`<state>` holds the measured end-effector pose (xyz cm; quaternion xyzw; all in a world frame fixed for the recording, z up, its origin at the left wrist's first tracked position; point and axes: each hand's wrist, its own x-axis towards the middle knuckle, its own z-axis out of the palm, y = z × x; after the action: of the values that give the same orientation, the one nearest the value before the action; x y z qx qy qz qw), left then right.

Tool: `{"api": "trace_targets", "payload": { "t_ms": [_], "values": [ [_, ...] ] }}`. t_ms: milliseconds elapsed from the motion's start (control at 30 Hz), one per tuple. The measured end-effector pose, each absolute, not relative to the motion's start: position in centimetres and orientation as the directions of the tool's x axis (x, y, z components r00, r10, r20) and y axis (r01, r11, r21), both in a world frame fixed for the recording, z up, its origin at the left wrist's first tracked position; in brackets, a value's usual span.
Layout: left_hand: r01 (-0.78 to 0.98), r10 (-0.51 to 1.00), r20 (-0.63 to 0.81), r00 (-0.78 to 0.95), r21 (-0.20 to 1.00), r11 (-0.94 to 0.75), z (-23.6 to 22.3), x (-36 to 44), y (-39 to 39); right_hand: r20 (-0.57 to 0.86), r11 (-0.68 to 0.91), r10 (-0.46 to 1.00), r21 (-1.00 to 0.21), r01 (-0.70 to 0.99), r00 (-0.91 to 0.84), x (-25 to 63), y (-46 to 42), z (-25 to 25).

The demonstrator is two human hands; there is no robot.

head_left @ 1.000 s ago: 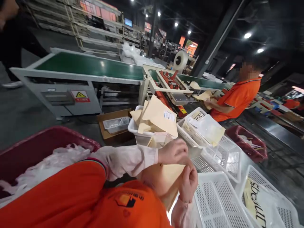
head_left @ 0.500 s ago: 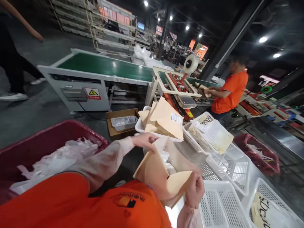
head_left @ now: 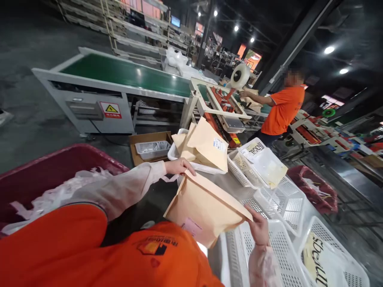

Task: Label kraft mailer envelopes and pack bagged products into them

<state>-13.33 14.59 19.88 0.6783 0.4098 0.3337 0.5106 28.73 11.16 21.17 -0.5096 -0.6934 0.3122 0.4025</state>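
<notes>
A tan paper envelope stretches in front of my chest, held by both hands. My left hand grips its upper left corner with curled fingers. My right hand pinches its lower right corner. A small label shows on the envelope's lower face. Behind it a white bin holds a pile of similar tan envelopes. White perforated baskets stand to the right, one carrying a clear bagged item.
A red tub with white plastic scraps sits at my left. A green conveyor belt runs across the back, with a tape machine. A person in an orange shirt works there. A cardboard box lies on the floor.
The envelope's flap has been closed and the envelope pulled flat between my hands. My left hand shifted up to its top corner, my right hand to its lower corner.
</notes>
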Motion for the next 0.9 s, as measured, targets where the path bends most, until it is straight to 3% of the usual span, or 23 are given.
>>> {"api": "trace_targets", "payload": {
  "t_ms": [100,233,333,433,533,667,800,900],
  "values": [
    [0.266,0.855,0.127,0.503,0.918,-0.293,20.3,-13.2,14.1,0.186,0.328,0.933,-0.796,0.509,-0.309,29.0,11.8,21.7],
    [0.366,0.702,0.346,0.623,0.664,-0.652,20.9,-14.1,12.5,0.091,0.341,0.887,-0.79,0.51,-0.453,29.0,11.8,23.0],
    [0.548,0.728,0.34,0.595,0.492,-0.677,21.8,-15.2,10.7,0.105,0.228,0.953,-0.866,0.446,-0.282,26.9,11.5,22.6],
    [0.75,0.836,0.337,0.433,0.38,-0.542,24.4,-14.8,8.5,0.12,0.14,0.989,-0.952,0.274,-0.086,21.6,10.8,21.3],
    [0.812,0.893,0.255,0.371,0.377,-0.446,27.5,-12.8,6.7,0.116,0.167,0.969,-0.959,0.231,-0.219,14.3,9.5,20.6],
    [0.862,0.932,-0.063,0.356,0.409,-0.301,27.1,-13.9,4.4,0.124,0.246,0.904,-0.934,0.26,-0.41,7.0,8.2,21.1],
    [0.803,0.998,-0.017,0.063,0.595,-0.04,22.3,-21.2,-2.0,0.15,0.243,0.908,-0.949,0.201,-0.39,3.5,8.9,22.1],
    [0.709,0.994,-0.029,-0.103,0.699,0.094,19.4,-26.6,-6.8,0.234,0.339,0.872,-0.922,0.186,-0.429,1.7,10.1,23.3]
  ]
}}
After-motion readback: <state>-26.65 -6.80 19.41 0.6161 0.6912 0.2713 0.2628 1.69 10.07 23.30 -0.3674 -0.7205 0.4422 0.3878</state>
